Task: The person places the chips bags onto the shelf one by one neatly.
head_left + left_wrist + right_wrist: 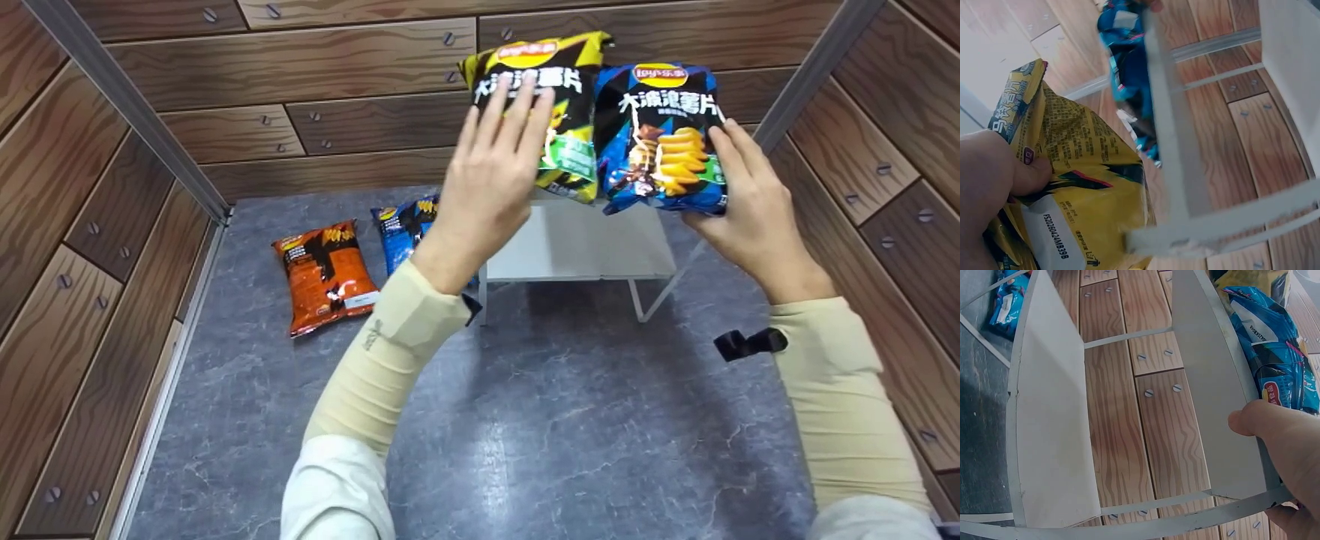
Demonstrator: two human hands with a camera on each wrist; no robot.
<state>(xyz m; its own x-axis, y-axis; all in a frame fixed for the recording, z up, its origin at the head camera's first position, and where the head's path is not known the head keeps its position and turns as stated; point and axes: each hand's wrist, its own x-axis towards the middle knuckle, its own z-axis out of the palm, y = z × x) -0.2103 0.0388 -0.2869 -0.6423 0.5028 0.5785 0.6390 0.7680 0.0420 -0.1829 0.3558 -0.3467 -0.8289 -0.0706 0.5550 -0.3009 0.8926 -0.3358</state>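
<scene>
My left hand (491, 172) holds a yellow-and-black chip bag (574, 112), its fingers spread over the printed front. In the left wrist view the thumb (1030, 174) presses the bag's yellow back. At the right edge of a blue-and-black chip bag (660, 142), my right hand (757, 195) grips with fingers on the side and thumb low behind. That thumb (1247, 419) overlaps the rack's board in the right wrist view; the other fingers are mostly hidden there. Both bags stand side by side, fronts facing up toward the head camera, over the white rack (585, 240).
On the grey floor (525, 420), left of the rack, lie an orange chip bag (326, 277) and a blue chip bag (397, 232), the latter partly hidden by my left arm. Wood-patterned walls (337, 75) enclose the space at the back and both sides. The rack has thin metal legs (641, 300).
</scene>
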